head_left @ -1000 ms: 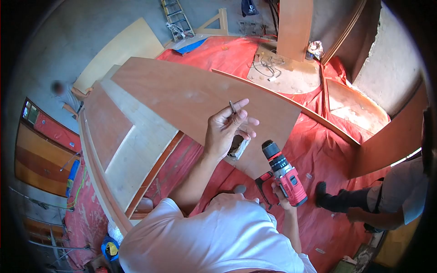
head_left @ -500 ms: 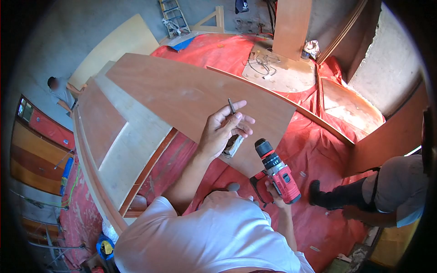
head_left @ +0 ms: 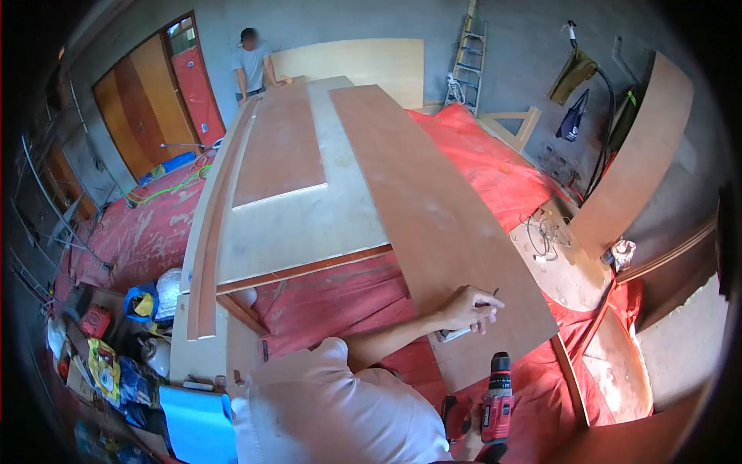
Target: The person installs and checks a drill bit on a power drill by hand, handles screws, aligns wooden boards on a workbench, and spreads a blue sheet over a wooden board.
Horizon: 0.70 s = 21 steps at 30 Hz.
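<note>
My left hand (head_left: 468, 308) is over the near end of a long brown wood panel (head_left: 433, 209). A thin dark stick (head_left: 495, 293), like a pencil or a drill bit, is pinched between its fingers. Under that hand is a small whitish object (head_left: 454, 334), mostly covered; I cannot tell what it is. Low in the view, my right hand (head_left: 468, 442) grips a red and black cordless drill (head_left: 497, 406) by its handle, chuck pointing up and away. Most of this hand is hidden behind the drill.
A shorter brown panel (head_left: 282, 155) and long strips (head_left: 209, 255) lie on the pale worktop (head_left: 309, 224). A co-worker (head_left: 251, 66) stands at its far end. Red sheeting (head_left: 479, 155) covers the floor. Bags and tools (head_left: 116, 363) crowd the left; a ladder (head_left: 468, 66) leans behind.
My view has swung left and up, so the scene sits further right and lower. The second person at the right has left the view. Both hands keep their holds.
</note>
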### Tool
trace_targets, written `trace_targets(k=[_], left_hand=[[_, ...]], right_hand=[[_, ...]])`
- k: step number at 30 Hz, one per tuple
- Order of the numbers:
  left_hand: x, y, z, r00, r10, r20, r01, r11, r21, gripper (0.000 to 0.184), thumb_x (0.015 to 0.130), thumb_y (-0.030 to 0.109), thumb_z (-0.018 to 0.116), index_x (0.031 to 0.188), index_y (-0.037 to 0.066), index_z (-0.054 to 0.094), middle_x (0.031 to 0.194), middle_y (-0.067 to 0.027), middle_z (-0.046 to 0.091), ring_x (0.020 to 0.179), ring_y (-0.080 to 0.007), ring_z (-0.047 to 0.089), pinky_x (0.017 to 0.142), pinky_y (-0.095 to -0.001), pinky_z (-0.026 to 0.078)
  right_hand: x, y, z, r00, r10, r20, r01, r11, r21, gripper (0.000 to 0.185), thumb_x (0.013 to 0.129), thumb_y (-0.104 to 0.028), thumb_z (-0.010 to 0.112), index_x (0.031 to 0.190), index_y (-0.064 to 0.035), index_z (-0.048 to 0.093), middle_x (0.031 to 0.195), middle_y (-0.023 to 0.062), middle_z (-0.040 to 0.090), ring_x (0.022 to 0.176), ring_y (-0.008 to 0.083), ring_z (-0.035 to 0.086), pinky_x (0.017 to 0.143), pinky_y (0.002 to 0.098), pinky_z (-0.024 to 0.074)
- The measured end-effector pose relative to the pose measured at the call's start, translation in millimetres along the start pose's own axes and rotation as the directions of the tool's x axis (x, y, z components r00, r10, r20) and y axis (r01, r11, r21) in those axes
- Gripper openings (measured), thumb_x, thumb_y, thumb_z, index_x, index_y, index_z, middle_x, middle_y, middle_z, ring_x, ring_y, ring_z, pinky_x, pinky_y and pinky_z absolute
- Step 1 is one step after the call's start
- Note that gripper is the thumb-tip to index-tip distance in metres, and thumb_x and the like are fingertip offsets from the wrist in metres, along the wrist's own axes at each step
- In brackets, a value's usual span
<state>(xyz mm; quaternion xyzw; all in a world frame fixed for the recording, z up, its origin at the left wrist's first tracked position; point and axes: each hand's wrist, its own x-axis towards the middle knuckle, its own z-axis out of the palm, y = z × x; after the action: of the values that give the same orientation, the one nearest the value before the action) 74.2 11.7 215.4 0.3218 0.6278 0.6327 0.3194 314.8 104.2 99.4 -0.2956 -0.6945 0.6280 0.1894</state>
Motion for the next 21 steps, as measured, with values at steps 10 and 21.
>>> trace_targets(k=[10,21], left_hand=[[-4,-40,-10,0.997,-0.036,0.066,0.016,0.959,0.282,0.025,0.085,0.019,0.062,0.099,-0.002,0.063,0.085,-0.0124,0.063,0.066,-0.0144,0.062,0.056,-0.0297,0.048],[-1,-37,7,0.994,0.088,-0.065,-0.098,0.979,-0.176,0.022,0.086,0.017,0.062,0.099,-0.001,0.060,0.081,-0.0069,0.064,0.069,-0.0127,0.063,0.059,-0.0256,0.049]], right_hand=[[-2,0,-3,0.997,0.070,0.016,-0.071,0.997,0.027,0.033,0.080,-0.017,0.069,0.109,-0.0077,0.056,0.088,0.0022,0.058,0.072,0.0139,0.054,0.064,0.0289,0.0461],[-10,4,-8,0.989,0.147,0.003,-0.147,0.985,0.094,0.036,0.079,-0.018,0.070,0.111,-0.0079,0.056,0.086,0.0016,0.058,0.067,0.0126,0.055,0.062,0.0281,0.0471]])
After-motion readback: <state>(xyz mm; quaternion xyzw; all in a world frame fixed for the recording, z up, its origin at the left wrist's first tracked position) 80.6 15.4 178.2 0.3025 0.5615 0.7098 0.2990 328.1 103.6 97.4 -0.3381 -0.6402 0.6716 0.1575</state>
